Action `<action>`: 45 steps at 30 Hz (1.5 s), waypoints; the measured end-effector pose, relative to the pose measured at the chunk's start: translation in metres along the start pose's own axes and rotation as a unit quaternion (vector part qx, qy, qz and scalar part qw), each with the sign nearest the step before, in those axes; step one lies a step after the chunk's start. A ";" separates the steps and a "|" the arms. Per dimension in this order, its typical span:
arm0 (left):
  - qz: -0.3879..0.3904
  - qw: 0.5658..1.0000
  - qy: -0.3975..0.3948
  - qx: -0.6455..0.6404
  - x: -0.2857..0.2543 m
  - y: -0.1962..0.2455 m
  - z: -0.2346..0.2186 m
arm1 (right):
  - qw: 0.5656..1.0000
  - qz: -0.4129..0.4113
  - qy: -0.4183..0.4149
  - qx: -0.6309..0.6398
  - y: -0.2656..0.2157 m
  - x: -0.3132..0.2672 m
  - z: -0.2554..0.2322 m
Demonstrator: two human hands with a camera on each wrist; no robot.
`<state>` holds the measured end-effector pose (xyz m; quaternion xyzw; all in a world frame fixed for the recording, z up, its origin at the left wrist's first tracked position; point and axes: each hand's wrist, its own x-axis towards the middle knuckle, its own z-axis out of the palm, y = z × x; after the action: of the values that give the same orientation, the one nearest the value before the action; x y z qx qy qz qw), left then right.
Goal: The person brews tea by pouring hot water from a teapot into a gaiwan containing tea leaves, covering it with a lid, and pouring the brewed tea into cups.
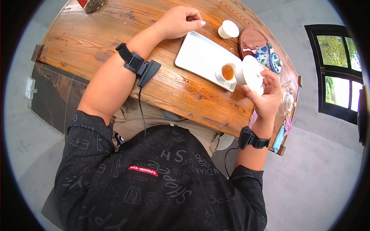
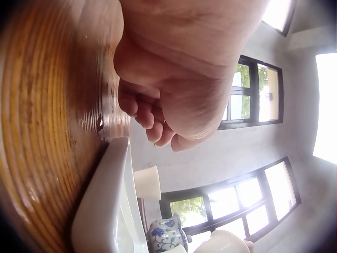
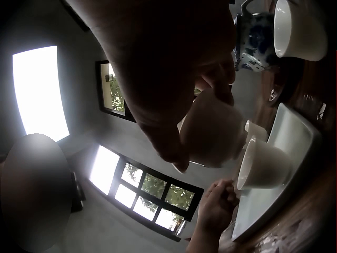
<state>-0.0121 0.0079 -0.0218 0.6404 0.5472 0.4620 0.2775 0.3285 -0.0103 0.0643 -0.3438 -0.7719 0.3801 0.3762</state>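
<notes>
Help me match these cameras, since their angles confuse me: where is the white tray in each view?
Head: the tray is right of centre, in the upper half.
Left wrist: the tray is at the bottom, left of centre, cut by the edge.
Right wrist: the tray slants through the lower right.
Shared landmark: the blue-and-white teapot, upper right in head, bottom centre in left wrist, top right in right wrist.

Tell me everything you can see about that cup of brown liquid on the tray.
The cup is white, smooth, perhaps porcelain, round-rimmed, with no handle showing. It stands upright near one end of the white tray, holding amber-brown liquid. The tray supports it; whether the white vessel beside it touches it is unclear.
</notes>
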 end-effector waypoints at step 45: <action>-0.086 0.993 0.004 -0.076 0.000 0.017 -0.001 | 0.757 -0.072 -0.226 -0.608 -0.058 0.011 -0.082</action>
<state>-0.0055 0.0036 -0.0067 0.5663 0.5648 0.4790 0.3618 0.3781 -0.0023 0.1519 -0.3473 -0.9258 -0.1312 -0.0716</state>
